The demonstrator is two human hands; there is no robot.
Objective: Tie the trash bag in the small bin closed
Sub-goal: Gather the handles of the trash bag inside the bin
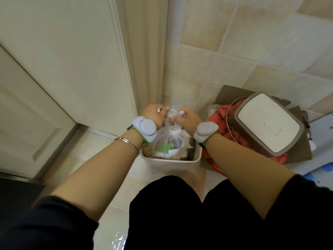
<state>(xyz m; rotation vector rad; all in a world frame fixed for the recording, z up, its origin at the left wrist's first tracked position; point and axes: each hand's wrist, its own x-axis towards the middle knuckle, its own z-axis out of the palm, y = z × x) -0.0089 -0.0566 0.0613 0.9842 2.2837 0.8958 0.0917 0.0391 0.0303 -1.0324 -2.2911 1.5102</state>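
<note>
1. At the foot of the cream door frame, in the corner of the tiled floor, stands the small cream rectangular plastic bin [171, 162], just ahead of the person's knees.
2. Inside it sits the thin, translucent white plastic trash bag [166, 139], full of mixed rubbish; its top is gathered into stretched strips that rise out of the bin toward 12 o'clock.
3. The left hand [153, 114] is closed around the bag's strip on the 10 o'clock side of the bin; its fingers are curled tight on the plastic.
4. The right hand [188, 117] is closed on the other strip at about 1 o'clock, fingertips pinching it; the two hands nearly touch above the bag.
5. Judging by this, the knot is being formed or drawn tight; whether a loop has already been crossed cannot be told, since the hands hide it.
6. To do it well, I would keep both strips taut and pull them apart evenly, toward 9 and 3 o'clock, low over the contents, so the knot seats against the rubbish.
7. The film looks thin, so a steady pull is safer than a jerk.
8. At 3 o'clock, well apart from the hands, a grey-brown swing lid with a cream panel [268, 124] lies on orange cloth [219, 121].
</note>
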